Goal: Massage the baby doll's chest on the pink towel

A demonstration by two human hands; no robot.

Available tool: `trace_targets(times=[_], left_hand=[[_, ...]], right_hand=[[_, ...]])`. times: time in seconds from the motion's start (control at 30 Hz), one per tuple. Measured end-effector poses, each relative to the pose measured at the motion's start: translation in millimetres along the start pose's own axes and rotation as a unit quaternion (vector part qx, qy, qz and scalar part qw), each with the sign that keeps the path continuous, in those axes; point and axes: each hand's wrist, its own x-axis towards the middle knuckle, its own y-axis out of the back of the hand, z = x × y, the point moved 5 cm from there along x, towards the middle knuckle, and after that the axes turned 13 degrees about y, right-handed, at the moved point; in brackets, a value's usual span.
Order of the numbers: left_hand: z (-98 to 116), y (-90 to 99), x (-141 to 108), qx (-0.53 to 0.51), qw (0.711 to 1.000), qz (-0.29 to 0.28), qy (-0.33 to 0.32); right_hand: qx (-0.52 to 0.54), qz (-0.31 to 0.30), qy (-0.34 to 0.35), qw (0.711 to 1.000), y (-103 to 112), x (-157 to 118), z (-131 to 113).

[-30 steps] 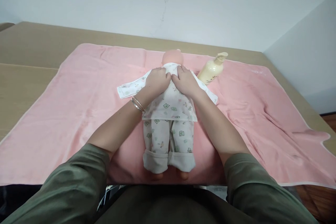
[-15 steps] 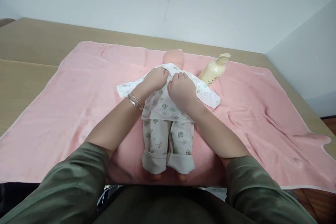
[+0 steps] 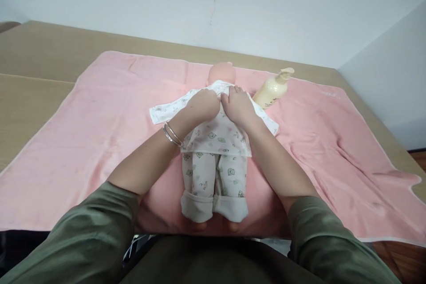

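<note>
A doll lies on its back, feet towards me, in a white printed top and matching trousers with turned-up cuffs. My left hand, below a wrist with silver bangles, is closed on the top near the neckline; its fingertips are hidden. Close beside it, my right hand rests on the top's upper chest, its fingers extended and partly spread. Both sleeves of the top reach out to the sides.
A cream pump bottle lies tilted just right of the doll's shoulder. Under everything is a pink blanket, wrinkled at the right, on a wooden table. A white wall rises behind.
My left hand has moved slightly right across the chest. My right hand has shifted a little right and up, and its fingers have stretched out from a curled pose.
</note>
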Motion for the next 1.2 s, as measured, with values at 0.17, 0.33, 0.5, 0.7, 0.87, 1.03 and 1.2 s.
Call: trace_targets(times=[0.17,0.33,0.5,0.7,0.87,1.03,1.2], left_hand=[[-13.9,-18.1,28.0,-0.075,0.996,0.043,-0.012],[-15.8,-25.9,32.0,-0.119,0.989,0.089,0.015],[-13.7,-25.4,27.3,-0.143,0.983,0.108,0.048],[-13.4,-25.4,26.8,-0.144,0.982,0.108,0.055],[-14.0,-24.7,27.2,-0.135,0.984,0.106,0.049],[-9.8,-12.5,17.9,-0.096,0.992,0.079,0.025],[1.3,-6.7,0.7,-0.045,0.999,0.007,-0.023]], right_hand=[[-0.069,-0.011,0.053,0.996,4.2,-19.9,-38.4],[-0.034,0.005,0.068,0.997,0.3,-15.2,-28.1],[0.068,0.052,-0.002,0.996,-10.3,3.1,9.1],[0.054,0.047,-0.018,0.997,-17.2,5.9,12.6],[0.052,0.052,-0.008,0.997,-14.3,5.1,10.7],[0.079,0.038,0.011,0.996,-6.2,3.7,15.2],[0.081,0.026,0.004,0.996,-2.1,3.4,19.6]])
